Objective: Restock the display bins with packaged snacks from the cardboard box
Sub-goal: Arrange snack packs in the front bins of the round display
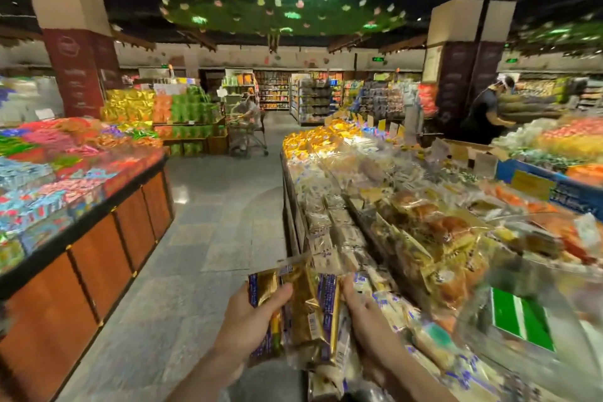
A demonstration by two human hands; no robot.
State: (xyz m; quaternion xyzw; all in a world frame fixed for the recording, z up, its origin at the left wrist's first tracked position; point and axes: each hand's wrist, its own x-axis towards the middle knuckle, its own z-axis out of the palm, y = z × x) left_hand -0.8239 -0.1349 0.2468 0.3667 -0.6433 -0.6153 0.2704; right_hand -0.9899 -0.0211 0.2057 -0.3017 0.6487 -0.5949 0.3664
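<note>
I hold a bundle of gold-and-blue snack packets [306, 310] low in the middle of the view, between both hands. My left hand [251, 320] grips the bundle from the left, thumb over a packet's front. From the right, my right hand [362, 313] holds the same bundle, fingers behind it. The packets hover at the near left edge of a long display bin [293, 206] filled with wrapped breads and cakes [434, 228]. No cardboard box is in view.
A grey tiled aisle [208, 212] runs ahead, with a wooden-fronted candy counter [98, 238] on its left. A shopper with a cart [246, 127] stands far down the aisle. Another person [489, 111] bends over bins at the far right. A green-labelled clear container [522, 320] sits near right.
</note>
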